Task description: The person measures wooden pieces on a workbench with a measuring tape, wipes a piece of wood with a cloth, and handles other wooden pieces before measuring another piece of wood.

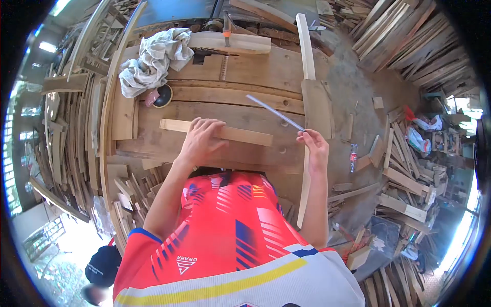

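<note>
A short wooden strip point(245, 135) lies across the wooden workbench point(230, 115). Over its middle is my left hand point(203, 138), palm down, with the fingers curved and spread, touching or just above the wood. My right hand point(313, 143), at the bench's right side, pinches the lower end of a thin pale strip like a ruler point(276, 112) between thumb and fingers. That thin strip slants up and to the left over the bench.
A crumpled cloth point(156, 59) and a round sanding tool point(162, 96) sit at the bench's back left. Long boards point(307, 51) run along its right edge. Stacked timber point(74, 138) flanks both sides. A person in a black cap point(104, 266) is at the lower left.
</note>
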A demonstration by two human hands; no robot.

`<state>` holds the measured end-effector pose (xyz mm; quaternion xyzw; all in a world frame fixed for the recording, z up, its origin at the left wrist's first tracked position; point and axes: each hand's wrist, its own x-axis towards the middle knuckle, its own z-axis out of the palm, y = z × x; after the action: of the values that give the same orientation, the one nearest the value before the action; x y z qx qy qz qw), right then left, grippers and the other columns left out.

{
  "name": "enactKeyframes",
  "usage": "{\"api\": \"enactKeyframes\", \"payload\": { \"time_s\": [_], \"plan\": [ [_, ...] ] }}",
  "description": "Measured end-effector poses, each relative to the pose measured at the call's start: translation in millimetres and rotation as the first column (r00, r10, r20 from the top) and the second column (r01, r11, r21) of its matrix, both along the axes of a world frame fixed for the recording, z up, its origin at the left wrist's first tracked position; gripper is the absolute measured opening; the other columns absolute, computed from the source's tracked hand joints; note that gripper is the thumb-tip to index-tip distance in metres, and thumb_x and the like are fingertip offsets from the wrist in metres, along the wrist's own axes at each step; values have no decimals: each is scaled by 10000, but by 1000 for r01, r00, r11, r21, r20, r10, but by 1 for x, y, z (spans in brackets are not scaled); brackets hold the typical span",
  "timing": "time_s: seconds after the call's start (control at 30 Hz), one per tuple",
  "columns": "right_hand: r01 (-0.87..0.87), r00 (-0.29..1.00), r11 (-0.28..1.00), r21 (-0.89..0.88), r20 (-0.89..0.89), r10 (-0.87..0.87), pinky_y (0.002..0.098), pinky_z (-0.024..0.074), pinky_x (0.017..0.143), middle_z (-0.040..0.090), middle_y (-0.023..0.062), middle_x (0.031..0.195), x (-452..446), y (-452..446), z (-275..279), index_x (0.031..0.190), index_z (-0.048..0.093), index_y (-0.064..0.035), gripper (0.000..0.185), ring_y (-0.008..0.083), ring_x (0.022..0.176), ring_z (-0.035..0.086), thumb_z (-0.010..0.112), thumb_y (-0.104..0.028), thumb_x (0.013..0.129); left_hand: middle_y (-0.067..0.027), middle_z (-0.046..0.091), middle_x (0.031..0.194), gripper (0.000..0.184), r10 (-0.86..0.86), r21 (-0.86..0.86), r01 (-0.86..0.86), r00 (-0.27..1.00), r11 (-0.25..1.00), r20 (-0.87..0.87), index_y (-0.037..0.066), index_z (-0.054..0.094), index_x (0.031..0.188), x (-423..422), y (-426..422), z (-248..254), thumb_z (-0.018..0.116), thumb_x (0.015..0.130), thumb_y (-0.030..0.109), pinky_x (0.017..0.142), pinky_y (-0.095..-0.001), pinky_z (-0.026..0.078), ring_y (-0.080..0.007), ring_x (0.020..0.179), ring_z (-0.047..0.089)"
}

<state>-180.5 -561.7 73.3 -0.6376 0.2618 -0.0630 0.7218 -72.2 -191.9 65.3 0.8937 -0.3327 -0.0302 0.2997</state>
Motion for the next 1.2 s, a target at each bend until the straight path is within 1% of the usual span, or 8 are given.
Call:
{"api": "enactKeyframes", "payload": {
  "time_s": [0.2, 0.33, 0.47, 0.57, 0.7, 0.8, 1.0, 1.2],
  "plan": [
    [-31, 999, 996, 87, -7, 32, 299, 594, 855, 764, 101, 1021, -16, -23, -25, 1191, 700, 46, 273, 172, 879, 738, 779, -62, 953, -120, 719, 1152, 499, 75, 50, -72, 995, 996, -69, 56, 715, 1160, 45, -24, -15, 789, 903, 476, 1028, -454, 476, -324, 1157, 655],
    [-48, 998, 988, 144, 50, 41, 277, 578, 834, 764, 89, 1029, -7, -13, -28, 1226, 687, 33, 315, 156, 904, 737, 791, -59, 944, -149, 698, 1327, 490, 129, 194, -65, 931, 979, -342, 84, 710, 1286, 88, -39, -27, 709, 978, 465, 1011, -443, 509, -339, 1254, 637],
    [-42, 999, 985, 170, 19, 40, 252, 550, 814, 768, 74, 1043, -4, 3, -24, 1224, 697, 16, 314, 132, 914, 732, 801, -69, 939, -132, 708, 1285, 341, -247, 347, 215, 968, 913, 51, 99, 710, 1300, 124, -40, -85, 613, 1043, 301, 1048, -461, 487, -369, 1218, 632],
    [-44, 998, 988, 145, 45, 38, 253, 554, 808, 767, 72, 1043, 6, 15, -33, 1214, 704, 8, 309, 130, 925, 732, 807, -78, 936, -139, 720, 1193, 382, 66, 214, -78, 996, 974, 62, 78, 761, 1175, 95, -50, -54, 546, 1073, 377, 1058, -465, 467, -370, 1164, 614],
    [-62, 996, 998, -15, 69, 63, 252, 549, 788, 769, 43, 1036, 26, 28, -65, 1208, 732, -34, 296, 100, 907, 704, 817, -95, 931, -135, 744, 1074, 284, 336, -173, -324, 941, 930, 40, 62, 771, 1127, 83, -45, -66, 584, 1050, 262, 947, -431, 512, -331, 1048, 664],
    [-33, 994, 989, -143, 103, 48, 249, 532, 762, 769, 22, 1048, 44, 36, -76, 1186, 756, -49, 282, 74, 856, 666, 829, -119, 922, -111, 753, 1007, 232, 442, -249, -471, 882, 846, -164, 67, 791, 1049, 66, -45, -54, 675, 1001, 262, 872, -395, 534, -289, 959, 689],
    [-39, 995, 901, -432, 67, 75, 273, 494, 704, 711, 32, 912, 65, 31, -95, 1139, 789, -85, 295, 117, 763, 600, 875, -182, 874, -72, 746, 941, 200, 490, -119, -525, 840, 843, -230, 113, 808, 976, 72, -45, -48, 821, 876, 287, 785, -382, 539, -256, 827, 685],
    [-81, 995, 859, -506, 15, 102, 299, 495, 695, 680, 47, 878, 67, 29, -104, 1146, 793, -85, 318, 143, 749, 583, 878, -202, 864, -19, 733, 1028, 171, 446, -30, -454, 884, 890, -143, 170, 798, 953, 83, -46, -54, 825, 856, 309, 942, -418, 469, -267, 1038, 647]
  ]
}}
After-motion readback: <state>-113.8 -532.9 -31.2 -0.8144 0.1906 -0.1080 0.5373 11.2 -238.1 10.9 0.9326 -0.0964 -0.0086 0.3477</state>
